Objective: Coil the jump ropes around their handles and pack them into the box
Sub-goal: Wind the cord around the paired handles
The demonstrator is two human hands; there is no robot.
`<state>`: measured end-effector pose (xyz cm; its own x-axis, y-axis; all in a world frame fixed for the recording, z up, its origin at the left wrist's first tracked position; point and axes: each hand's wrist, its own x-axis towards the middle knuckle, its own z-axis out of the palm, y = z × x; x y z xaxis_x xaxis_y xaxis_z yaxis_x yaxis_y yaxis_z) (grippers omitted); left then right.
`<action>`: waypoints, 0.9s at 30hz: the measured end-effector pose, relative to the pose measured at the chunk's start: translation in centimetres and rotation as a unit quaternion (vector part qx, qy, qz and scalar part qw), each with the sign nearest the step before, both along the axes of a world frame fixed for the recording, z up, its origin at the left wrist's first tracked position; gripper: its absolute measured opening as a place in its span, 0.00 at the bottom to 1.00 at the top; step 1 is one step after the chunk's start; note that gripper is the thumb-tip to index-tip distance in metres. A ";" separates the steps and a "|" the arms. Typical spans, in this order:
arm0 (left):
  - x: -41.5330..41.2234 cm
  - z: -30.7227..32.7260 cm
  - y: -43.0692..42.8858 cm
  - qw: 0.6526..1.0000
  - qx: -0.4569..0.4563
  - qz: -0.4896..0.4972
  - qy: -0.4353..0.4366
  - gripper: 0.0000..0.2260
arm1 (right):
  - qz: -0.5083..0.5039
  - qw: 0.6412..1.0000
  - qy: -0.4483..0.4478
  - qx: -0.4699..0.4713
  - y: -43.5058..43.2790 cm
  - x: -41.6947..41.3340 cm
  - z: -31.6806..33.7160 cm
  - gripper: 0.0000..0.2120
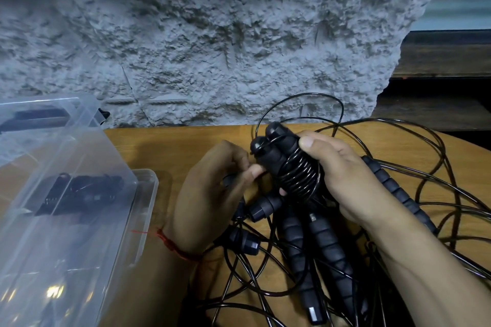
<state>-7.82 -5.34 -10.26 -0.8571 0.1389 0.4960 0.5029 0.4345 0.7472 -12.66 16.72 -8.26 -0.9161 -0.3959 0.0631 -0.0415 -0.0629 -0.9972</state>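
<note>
Black foam jump-rope handles [276,151] lie paired in the right hand's [345,178] grip, steadied so the left hand [210,194], pinching the thin black cord [300,178], can wind tight coils.

The person is wearing a red thread band [174,248] knotted around the wrist of the left hand [210,194], the hand nearer the clear plastic box [145,210], and a frayed loose end is sticking out toward that box. The right hand [342,175], farther from the box, is showing a short thumbnail, and both forearms are showing bare.
</note>
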 end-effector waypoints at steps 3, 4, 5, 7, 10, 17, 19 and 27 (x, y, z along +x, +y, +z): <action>0.4 -0.8 1.3 0.998 0.066 0.005 -0.024 0.04 | 0.002 1.000 -0.020 -0.013 -0.7 0.4 0.0 0.20; 0.5 -0.7 1.3 0.993 0.116 0.005 -0.030 0.05 | 0.003 0.999 -0.029 -0.020 -0.7 0.5 0.0 0.19; 0.6 -0.3 1.1 0.986 0.166 0.003 -0.033 0.08 | 0.004 0.999 -0.040 -0.028 -0.7 0.5 0.1 0.18; 0.8 0.8 0.7 0.980 0.200 -0.002 -0.023 0.15 | 0.002 0.998 -0.056 -0.036 -0.6 0.4 0.3 0.20; 0.9 1.3 1.4 0.988 0.156 -0.012 -0.009 0.18 | -0.001 0.996 -0.079 -0.047 -0.7 0.4 0.6 0.25; 0.6 0.3 2.7 0.989 0.133 0.065 0.017 0.12 | -0.031 0.995 -0.097 -0.002 -1.4 0.8 0.5 0.20; 0.5 -0.1 2.9 0.986 0.142 0.088 0.011 0.11 | -0.035 0.995 -0.091 0.019 -1.4 0.8 0.4 0.18; 0.8 0.3 3.0 0.961 0.246 0.108 -0.064 0.24 | 0.005 0.992 -0.129 -0.018 -1.0 1.3 0.8 0.18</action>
<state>-6.98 -2.32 -10.00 -0.8978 -0.2740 0.3447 0.3309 0.0967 0.9387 -11.37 15.70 -7.44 -0.8996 -0.4072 -0.1581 0.2149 -0.0974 -0.9718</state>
